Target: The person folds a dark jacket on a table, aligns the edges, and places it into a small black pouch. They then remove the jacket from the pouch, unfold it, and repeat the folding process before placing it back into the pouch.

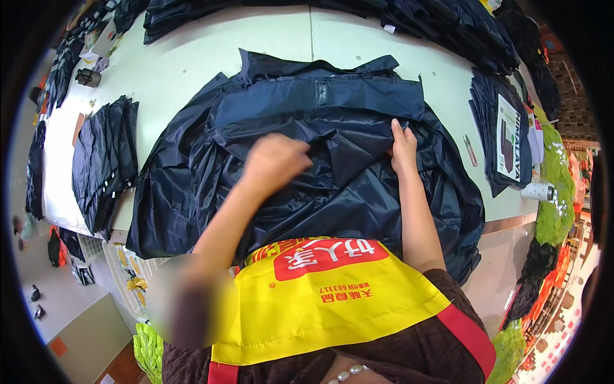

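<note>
A large dark navy jacket (pixel 288 211) of thin, shiny fabric lies spread and rumpled on the pale table in front of me. Its collar end points away from me, with a flat band (pixel 268 102) across the upper part. My right hand (pixel 403 147) pinches an edge of the fabric between thumb and fingers, right of the middle, lifting a fold (pixel 358 153). Over the middle left of the jacket is my left hand (pixel 275 165), its fingers curled in and blurred. What they hold, if anything, is hidden.
Folded dark garments stand in a left stack (pixel 105 163) and a right stack (pixel 489 128), the latter topped by a printed white sheet (pixel 508 137). Small thread snips (pixel 471 150) and a white roll (pixel 537 191) lie on the right. More dark fabric (pixel 441 25) lines the far edge.
</note>
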Action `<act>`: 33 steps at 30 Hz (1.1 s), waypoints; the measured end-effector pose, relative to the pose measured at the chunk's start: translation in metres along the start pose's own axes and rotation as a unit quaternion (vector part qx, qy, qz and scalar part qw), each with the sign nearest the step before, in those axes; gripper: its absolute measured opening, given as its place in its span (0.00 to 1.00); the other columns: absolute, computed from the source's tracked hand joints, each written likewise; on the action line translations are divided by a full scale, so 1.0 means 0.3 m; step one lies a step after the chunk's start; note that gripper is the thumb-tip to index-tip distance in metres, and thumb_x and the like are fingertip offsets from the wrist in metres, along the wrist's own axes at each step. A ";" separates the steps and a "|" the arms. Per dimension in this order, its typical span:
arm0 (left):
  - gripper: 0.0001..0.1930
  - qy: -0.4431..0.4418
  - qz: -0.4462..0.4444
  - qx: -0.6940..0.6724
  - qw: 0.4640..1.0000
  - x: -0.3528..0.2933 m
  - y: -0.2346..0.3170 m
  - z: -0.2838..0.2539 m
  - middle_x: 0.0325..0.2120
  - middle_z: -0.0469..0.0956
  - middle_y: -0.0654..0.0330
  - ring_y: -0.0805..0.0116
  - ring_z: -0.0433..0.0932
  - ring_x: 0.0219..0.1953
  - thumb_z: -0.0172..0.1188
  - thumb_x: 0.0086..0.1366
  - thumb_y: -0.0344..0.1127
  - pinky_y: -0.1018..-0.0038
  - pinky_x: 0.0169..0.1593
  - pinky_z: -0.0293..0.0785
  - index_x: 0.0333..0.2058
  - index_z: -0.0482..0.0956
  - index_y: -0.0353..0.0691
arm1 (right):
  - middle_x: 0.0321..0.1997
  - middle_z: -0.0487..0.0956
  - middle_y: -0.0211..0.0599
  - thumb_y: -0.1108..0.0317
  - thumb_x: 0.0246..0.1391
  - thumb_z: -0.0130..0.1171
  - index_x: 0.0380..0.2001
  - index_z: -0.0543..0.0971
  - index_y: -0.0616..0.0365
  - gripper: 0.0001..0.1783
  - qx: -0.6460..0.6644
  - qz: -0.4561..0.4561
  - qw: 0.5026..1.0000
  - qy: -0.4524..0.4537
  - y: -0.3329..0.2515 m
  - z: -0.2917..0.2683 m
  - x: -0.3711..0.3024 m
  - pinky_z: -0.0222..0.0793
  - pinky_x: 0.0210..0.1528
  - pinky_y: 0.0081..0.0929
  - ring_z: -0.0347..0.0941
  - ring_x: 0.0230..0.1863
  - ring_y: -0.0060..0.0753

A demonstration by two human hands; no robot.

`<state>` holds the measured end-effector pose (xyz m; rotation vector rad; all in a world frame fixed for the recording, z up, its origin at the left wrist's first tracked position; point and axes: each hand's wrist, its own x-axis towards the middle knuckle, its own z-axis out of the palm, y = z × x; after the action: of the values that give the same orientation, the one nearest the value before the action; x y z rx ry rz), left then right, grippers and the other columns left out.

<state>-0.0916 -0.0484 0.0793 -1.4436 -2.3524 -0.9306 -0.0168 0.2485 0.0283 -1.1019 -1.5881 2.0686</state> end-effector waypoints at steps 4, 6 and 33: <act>0.16 -0.110 -0.071 -0.051 0.990 -0.088 0.073 0.184 0.29 0.76 0.58 0.59 0.73 0.36 0.63 0.53 0.41 0.66 0.42 0.68 0.40 0.78 0.42 | 0.27 0.74 0.30 0.54 0.57 0.54 0.30 0.75 0.58 0.17 -0.073 -0.034 0.997 -0.004 0.071 -0.032 0.076 0.67 0.23 0.23 0.69 0.25 0.22; 0.16 -0.090 -0.099 -0.055 0.989 -0.105 0.065 0.213 0.28 0.76 0.58 0.59 0.73 0.35 0.62 0.54 0.40 0.65 0.42 0.67 0.42 0.78 0.42 | 0.25 0.74 0.30 0.52 0.57 0.54 0.28 0.75 0.58 0.18 -0.142 0.010 0.990 0.006 0.043 -0.022 0.054 0.66 0.20 0.24 0.68 0.22 0.23; 0.09 -0.136 -0.025 -0.016 0.990 -0.167 0.214 0.046 0.26 0.77 0.58 0.59 0.76 0.32 0.60 0.57 0.39 0.67 0.39 0.69 0.31 0.78 0.39 | 0.30 0.75 0.52 0.58 0.55 0.50 0.29 0.73 0.68 0.19 -0.271 -0.140 0.950 0.067 0.082 -0.008 0.039 0.64 0.42 0.39 0.71 0.36 0.52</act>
<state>-0.0100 -0.0557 0.0693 -1.6231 -2.5862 -0.8325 -0.0177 0.2496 0.0008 -1.0685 -2.1620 1.3780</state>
